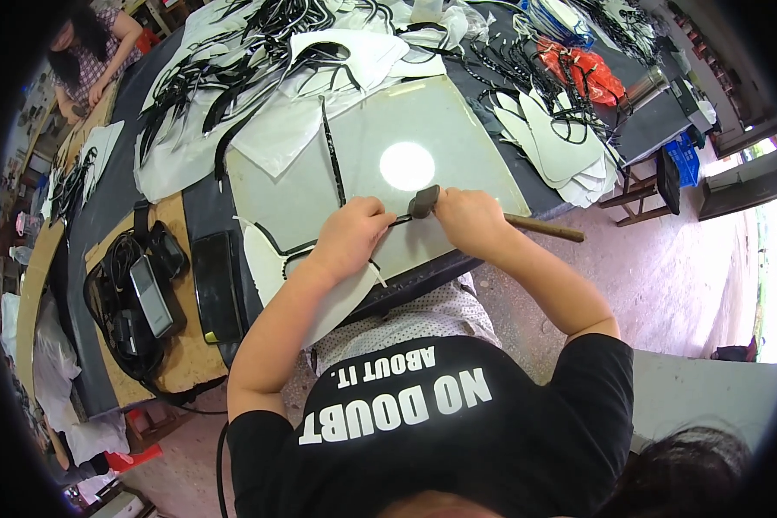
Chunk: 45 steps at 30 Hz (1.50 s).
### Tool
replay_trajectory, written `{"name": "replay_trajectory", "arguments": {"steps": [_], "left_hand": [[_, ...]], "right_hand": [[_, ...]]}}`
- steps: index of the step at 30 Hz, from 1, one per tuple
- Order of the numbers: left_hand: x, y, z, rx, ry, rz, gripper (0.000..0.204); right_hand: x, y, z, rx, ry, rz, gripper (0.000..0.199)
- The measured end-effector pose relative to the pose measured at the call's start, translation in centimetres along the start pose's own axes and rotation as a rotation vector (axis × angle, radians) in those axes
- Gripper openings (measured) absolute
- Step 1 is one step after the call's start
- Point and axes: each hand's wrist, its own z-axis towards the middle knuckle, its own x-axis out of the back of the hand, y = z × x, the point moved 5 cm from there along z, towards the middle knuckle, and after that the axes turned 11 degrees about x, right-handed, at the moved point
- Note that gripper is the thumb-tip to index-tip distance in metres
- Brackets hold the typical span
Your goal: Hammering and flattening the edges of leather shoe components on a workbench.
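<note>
My left hand [350,231] presses down on a white cut piece with black edging [274,264] that lies on a pale work slab [457,147]. My right hand [468,214] is closed around a wooden-handled hammer [546,228]; its dark head [423,202] rests on the black edging just right of my left fingertips. A thin black strip [331,154] lies on the slab behind my left hand.
Piles of white pieces and black straps [259,60] cover the far table. A phone [152,297], a dark case [216,287] and cables lie at the left. More white pieces [561,142] are stacked right, near a red bag [583,69]. Another person [91,43] sits far left.
</note>
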Motion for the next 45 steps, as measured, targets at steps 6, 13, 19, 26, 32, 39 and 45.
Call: {"name": "replay_trajectory", "arguments": {"steps": [6, 13, 19, 26, 32, 39, 45], "left_hand": [[0.0, 1.0, -0.8, -0.205, 0.085, 0.252, 0.022], [-0.6, 1.2, -1.2, -0.18, 0.029, 0.366, 0.032], [0.0, 0.4, -1.4, -0.183, 0.0, 0.257, 0.031], [0.2, -0.4, -1.3, -0.116, -0.004, 0.158, 0.026], [-0.3, 1.0, -1.6, -0.17, 0.039, 0.346, 0.022], [0.9, -1.1, -2.3, -0.049, 0.09, 0.217, 0.02], [1.0, -0.6, -2.2, -0.138, 0.117, 0.231, 0.023]], "right_hand": [[1.4, 0.6, 0.8, 0.022, 0.117, -0.027, 0.015], [-0.2, 0.3, 0.6, 0.036, -0.076, -0.055, 0.013], [2.4, -0.8, -0.2, 0.018, 0.22, -0.043, 0.013], [0.8, 0.0, 0.7, 0.055, -0.038, -0.07, 0.014], [-0.8, -2.1, 0.0, 0.06, 0.056, -0.062, 0.014], [2.7, -1.1, 1.7, 0.179, 0.186, -0.039, 0.012], [-0.6, -2.1, 0.9, 0.077, -0.047, 0.036, 0.013]]}}
